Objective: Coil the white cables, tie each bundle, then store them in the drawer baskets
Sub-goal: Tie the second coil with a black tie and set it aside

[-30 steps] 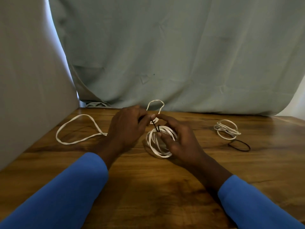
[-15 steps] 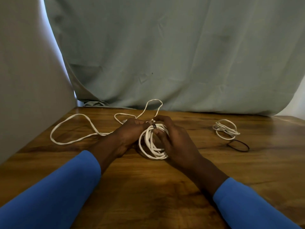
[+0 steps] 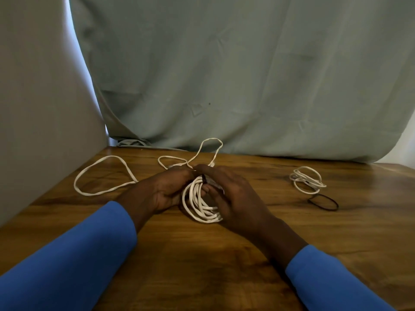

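both hands meet at the far end of a white cable coil (image 3: 195, 206): the left hand (image 3: 166, 189) and the right hand (image 3: 238, 198) curl their fingers in and pinch the bundled strands where a dark tie (image 3: 204, 178) crosses them. whether the tie is fully wound cannot be told. the coil sits on the wooden table (image 3: 202, 261) between the palms, an oval whose long axis runs from the fingertips back toward the person, its near end touching the tabletop. an uncoiled tail (image 3: 101, 175) leaves the grip and sprawls in a wide loop to the left, with smaller loops (image 3: 211, 143) just beyond the knuckles toward the pale green cloth backdrop (image 3: 247, 75). well apart on the right lies a second coiled cable (image 3: 307, 179), and just beside it a black band (image 3: 324, 202) flat on the wood. blue sleeves (image 3: 67, 259) cover both forearms.
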Tool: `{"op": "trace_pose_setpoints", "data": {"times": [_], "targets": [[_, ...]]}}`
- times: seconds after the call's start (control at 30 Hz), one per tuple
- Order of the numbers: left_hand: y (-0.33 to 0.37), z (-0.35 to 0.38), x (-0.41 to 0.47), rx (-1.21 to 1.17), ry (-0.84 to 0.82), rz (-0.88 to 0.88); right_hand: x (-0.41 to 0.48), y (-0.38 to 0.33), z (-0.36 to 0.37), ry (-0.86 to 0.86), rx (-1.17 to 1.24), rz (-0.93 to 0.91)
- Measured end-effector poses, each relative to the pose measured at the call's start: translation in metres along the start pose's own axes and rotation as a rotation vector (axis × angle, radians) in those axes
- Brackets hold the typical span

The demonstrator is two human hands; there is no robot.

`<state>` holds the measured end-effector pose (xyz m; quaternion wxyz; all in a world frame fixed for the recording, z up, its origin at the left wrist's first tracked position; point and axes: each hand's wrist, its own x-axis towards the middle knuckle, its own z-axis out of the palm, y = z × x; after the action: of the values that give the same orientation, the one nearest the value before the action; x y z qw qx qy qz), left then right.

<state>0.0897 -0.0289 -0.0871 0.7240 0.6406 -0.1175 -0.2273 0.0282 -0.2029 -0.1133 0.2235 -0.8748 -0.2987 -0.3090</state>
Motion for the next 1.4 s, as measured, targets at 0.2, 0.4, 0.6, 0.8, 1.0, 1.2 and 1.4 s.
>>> {"op": "trace_pose_setpoints", "data": {"times": [0.2,0.4,0.6,0.8,1.0,1.2,1.4], "targets": [[0.002,0.003,0.0,-0.013,0.027,-0.011,0.003,-0.001,0.004,0.058,-0.044,-0.06],[0.003,0.004,-0.005,0.011,-0.039,-0.007,0.003,0.0,0.001,0.085,0.035,-0.079],[-0.004,0.006,0.001,0.274,0.223,0.141,0.005,0.008,-0.001,0.209,0.251,0.103],[-0.004,0.015,0.0,0.789,0.546,0.978,0.007,0.022,0.001,0.354,0.615,0.387],[-0.012,0.039,-0.002,1.025,0.387,0.864,0.006,0.032,0.006,0.359,0.741,0.606],[-0.022,0.048,-0.008,1.175,0.328,0.667,0.006,0.03,0.011,0.414,0.771,0.752],[-0.02,0.059,-0.006,1.416,0.513,0.656,0.006,0.028,0.012,0.426,0.891,0.821]]}}
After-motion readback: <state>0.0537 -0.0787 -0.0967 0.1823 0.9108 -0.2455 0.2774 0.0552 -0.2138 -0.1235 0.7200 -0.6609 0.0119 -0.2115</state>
